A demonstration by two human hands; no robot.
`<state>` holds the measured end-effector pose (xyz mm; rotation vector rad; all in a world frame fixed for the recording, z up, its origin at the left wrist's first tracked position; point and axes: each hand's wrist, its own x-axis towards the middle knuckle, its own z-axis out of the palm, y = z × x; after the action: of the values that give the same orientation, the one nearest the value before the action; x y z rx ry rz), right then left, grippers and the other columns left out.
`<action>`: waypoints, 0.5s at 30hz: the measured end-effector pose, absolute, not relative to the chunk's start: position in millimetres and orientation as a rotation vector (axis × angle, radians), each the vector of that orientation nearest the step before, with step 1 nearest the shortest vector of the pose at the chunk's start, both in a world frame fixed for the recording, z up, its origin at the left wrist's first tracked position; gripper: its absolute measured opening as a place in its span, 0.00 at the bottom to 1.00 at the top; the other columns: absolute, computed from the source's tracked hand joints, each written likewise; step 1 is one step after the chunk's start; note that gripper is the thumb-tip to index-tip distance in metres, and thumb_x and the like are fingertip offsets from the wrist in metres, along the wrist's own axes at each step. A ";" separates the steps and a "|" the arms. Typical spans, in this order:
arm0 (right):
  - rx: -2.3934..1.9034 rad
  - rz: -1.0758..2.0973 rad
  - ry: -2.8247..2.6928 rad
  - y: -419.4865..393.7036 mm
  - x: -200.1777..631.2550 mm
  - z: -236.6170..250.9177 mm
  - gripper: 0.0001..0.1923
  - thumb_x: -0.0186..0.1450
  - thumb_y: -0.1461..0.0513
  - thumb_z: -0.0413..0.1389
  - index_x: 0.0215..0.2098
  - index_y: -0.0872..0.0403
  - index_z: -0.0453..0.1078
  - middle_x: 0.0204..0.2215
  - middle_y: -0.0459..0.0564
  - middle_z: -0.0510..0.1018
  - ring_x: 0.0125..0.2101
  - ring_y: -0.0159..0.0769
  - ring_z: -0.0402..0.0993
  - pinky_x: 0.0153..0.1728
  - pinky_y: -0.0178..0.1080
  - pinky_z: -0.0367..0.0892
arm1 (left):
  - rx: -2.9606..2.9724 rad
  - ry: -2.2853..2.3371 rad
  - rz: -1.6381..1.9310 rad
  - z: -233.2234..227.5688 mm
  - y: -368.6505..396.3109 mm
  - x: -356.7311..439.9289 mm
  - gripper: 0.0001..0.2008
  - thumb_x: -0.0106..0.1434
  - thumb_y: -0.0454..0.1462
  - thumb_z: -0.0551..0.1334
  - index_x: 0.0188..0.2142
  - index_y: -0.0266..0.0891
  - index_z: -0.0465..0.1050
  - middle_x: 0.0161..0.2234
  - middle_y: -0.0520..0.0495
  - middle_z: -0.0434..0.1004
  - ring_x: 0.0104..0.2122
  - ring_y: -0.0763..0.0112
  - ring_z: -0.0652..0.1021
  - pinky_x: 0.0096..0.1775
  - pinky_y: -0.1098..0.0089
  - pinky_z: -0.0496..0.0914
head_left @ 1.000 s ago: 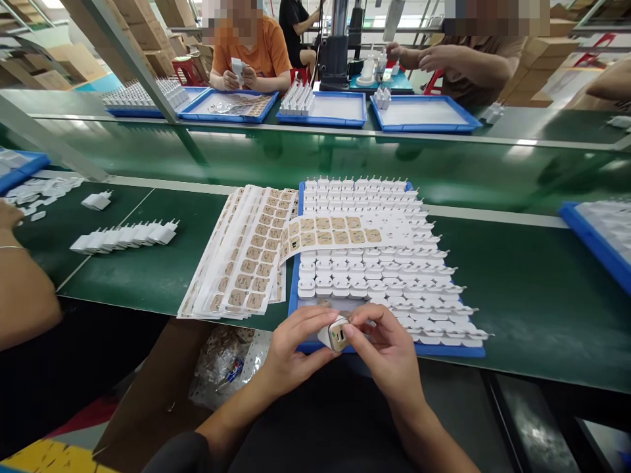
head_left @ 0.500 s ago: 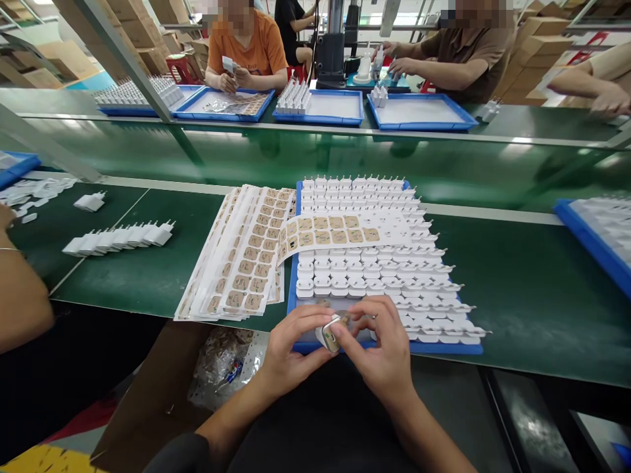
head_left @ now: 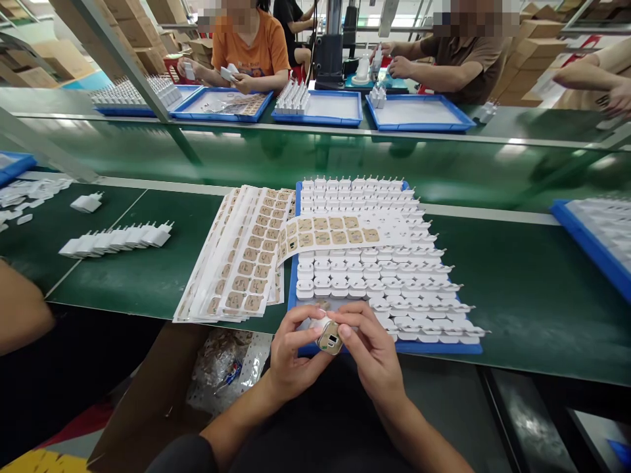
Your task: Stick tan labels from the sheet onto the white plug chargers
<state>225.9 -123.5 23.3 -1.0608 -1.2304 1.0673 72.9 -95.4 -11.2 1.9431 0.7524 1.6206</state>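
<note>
A small white plug charger (head_left: 320, 324) is held low over the near edge of a blue tray (head_left: 292, 289). A tan sticker (head_left: 329, 340) with a dark rectangular spot covers its face, which is turned up towards me. My left hand (head_left: 296, 348) grips the charger from the left, thumb below and fingers above. From the other side, my right hand (head_left: 371, 345) pinches the charger's right edge with thumb and forefinger. Rows of white two-pin chargers (head_left: 355, 286) fill most of the tray. Across them lies a partly used sticker sheet (head_left: 335, 231).
Left of the tray is a fanned stack of sticker sheets (head_left: 241, 263). Farther left stands a row of chargers (head_left: 118, 239), near a co-worker's arm (head_left: 22, 309). Another blue tray (head_left: 591, 246) is at right. Co-workers sit across the green bench behind more trays (head_left: 318, 108).
The charger has turned so its stickered face shows more fully. My right fingers have shifted and closed in along its edge. Across the bench, the orange-shirted person's hands have moved apart.
</note>
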 end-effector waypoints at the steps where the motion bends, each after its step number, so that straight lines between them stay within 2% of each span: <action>1: -1.033 1.107 -1.209 -122.7 224.4 23.9 0.10 0.71 0.59 0.57 0.48 0.42 0.79 0.41 0.49 0.72 0.42 0.37 0.74 0.39 0.36 0.74 | 1.959 0.751 1.629 -10.8 -94.9 73.1 0.23 0.62 0.29 0.68 0.53 0.47 0.66 0.49 0.45 0.73 0.51 0.64 0.79 0.50 0.57 0.79; 5: -0.977 1.123 -1.143 -120.6 217.3 25.3 0.09 0.64 0.59 0.65 0.43 0.46 0.76 0.40 0.48 0.71 0.42 0.38 0.72 0.40 0.37 0.72 | 2.020 0.742 1.642 -8.9 -93.0 74.6 0.18 0.65 0.32 0.66 0.52 0.48 0.67 0.48 0.45 0.74 0.51 0.64 0.79 0.52 0.55 0.79; 9: -0.976 1.087 -1.096 -120.0 213.7 21.3 0.03 0.67 0.58 0.62 0.38 0.47 0.76 0.38 0.48 0.71 0.41 0.38 0.72 0.42 0.39 0.71 | 2.006 0.751 1.656 -8.5 -92.7 76.4 0.19 0.64 0.31 0.67 0.51 0.49 0.67 0.47 0.46 0.74 0.48 0.65 0.80 0.52 0.53 0.79; 12: -0.966 1.123 -1.073 -119.6 213.8 18.5 0.05 0.69 0.58 0.58 0.39 0.47 0.76 0.39 0.49 0.71 0.42 0.39 0.72 0.43 0.40 0.71 | 2.009 0.763 1.674 -9.5 -92.3 77.2 0.20 0.62 0.31 0.69 0.50 0.49 0.68 0.47 0.46 0.75 0.47 0.64 0.80 0.52 0.52 0.79; 15: -0.930 1.159 -1.058 -119.4 214.1 18.4 0.04 0.68 0.59 0.59 0.40 0.46 0.75 0.40 0.48 0.71 0.43 0.39 0.71 0.46 0.41 0.70 | 2.043 0.738 1.703 -9.5 -91.5 77.9 0.20 0.62 0.30 0.68 0.50 0.48 0.68 0.48 0.46 0.75 0.48 0.64 0.80 0.52 0.52 0.78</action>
<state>214.1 -119.4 18.4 -0.9298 -1.0583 1.1589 77.9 -91.5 -9.5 2.0427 0.7383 1.7031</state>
